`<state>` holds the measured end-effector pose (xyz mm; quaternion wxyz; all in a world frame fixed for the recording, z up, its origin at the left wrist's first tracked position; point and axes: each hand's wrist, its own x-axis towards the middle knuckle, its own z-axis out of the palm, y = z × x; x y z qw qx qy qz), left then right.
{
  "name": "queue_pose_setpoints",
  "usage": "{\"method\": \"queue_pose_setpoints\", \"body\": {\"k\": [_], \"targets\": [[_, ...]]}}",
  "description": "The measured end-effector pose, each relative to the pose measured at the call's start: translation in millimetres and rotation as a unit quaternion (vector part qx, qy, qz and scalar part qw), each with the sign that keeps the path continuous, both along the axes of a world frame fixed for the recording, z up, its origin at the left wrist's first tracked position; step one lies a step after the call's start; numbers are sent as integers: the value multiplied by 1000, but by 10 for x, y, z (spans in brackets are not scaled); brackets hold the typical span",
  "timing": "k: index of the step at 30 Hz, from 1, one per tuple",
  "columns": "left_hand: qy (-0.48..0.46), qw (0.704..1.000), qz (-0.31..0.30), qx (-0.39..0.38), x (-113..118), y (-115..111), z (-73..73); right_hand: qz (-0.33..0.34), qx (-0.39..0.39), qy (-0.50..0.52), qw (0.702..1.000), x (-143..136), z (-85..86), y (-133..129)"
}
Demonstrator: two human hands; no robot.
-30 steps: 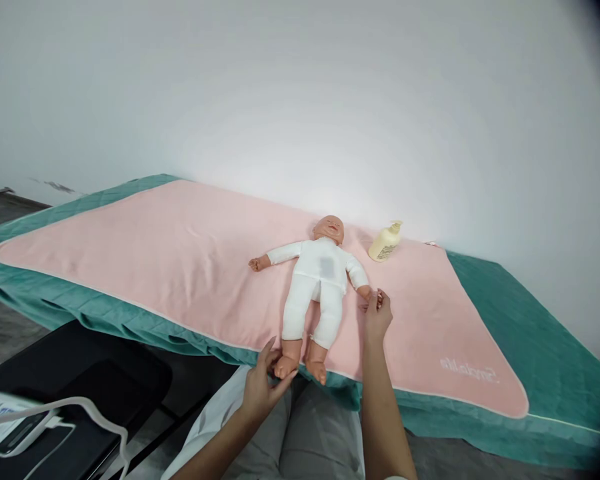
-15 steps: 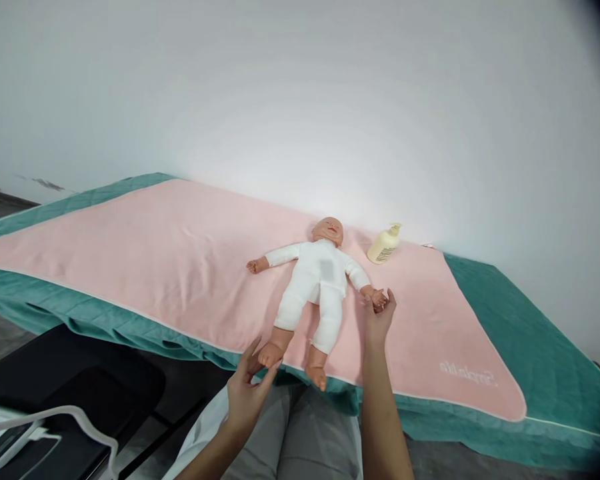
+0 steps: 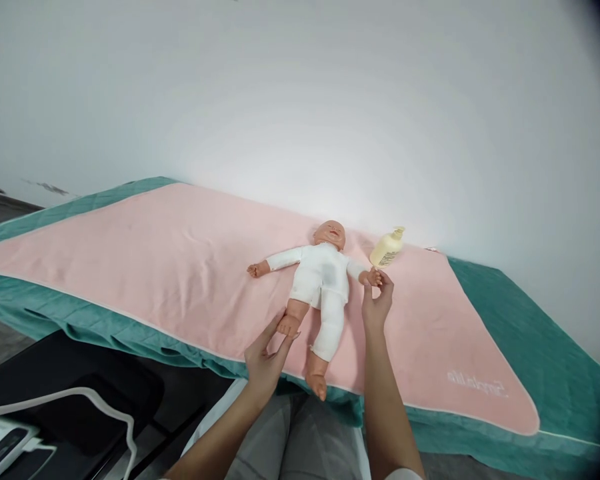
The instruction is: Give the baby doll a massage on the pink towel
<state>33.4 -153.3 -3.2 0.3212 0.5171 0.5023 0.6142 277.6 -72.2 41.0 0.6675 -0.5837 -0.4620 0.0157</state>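
Observation:
A baby doll (image 3: 323, 270) in a white suit lies on its back on the pink mat (image 3: 220, 267), its head toward the wall. My left hand (image 3: 270, 350) holds the doll's foot on the left between thumb and fingers, with that leg bent up toward the body. The doll's other leg lies straight, its foot at the mat's front edge. My right hand (image 3: 379, 300) grips the doll's hand on the right side, its arm stretched outward. A pale yellow pump bottle (image 3: 387, 248) stands tilted in view just behind that hand.
The pink mat covers a green quilted bed cover (image 3: 540, 340) against a pale wall. At the lower left, a black seat or surface (image 3: 70, 373) bears a white device (image 3: 5, 443) with a white cable (image 3: 97, 397).
My left hand has pushed the doll's foot up toward its body, bending the leg. My right hand has moved the doll's hand slightly up toward the bottle. The view has shifted a little.

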Motion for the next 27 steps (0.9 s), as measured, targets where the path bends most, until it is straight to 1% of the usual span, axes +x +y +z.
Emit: {"method": "queue_pose_setpoints", "body": {"k": [3,5,8,11,14,17,20,24,27], "targets": [[26,999,-2,28,79,148,167,31,-14,-58,998,-89,95,76],[54,997,2,51,125,251,284,59,-19,-112,992,-142,118,105],[88,993,5,75,190,410,428,97,-27,-197,975,-223,94,112],[125,986,7,107,250,571,530,129,-34,-258,957,-305,39,88],[143,982,2,127,298,722,610,133,-37,-290,947,-354,0,67],[149,979,-16,139,325,834,672,133,-47,-301,943,-359,-11,66],[160,976,-21,148,326,883,703,140,-55,-304,941,-349,-10,74],[183,967,-14,178,278,857,704,141,-51,-295,944,-347,3,64],[202,959,1,200,203,762,676,131,-44,-279,950,-334,16,45]]}}
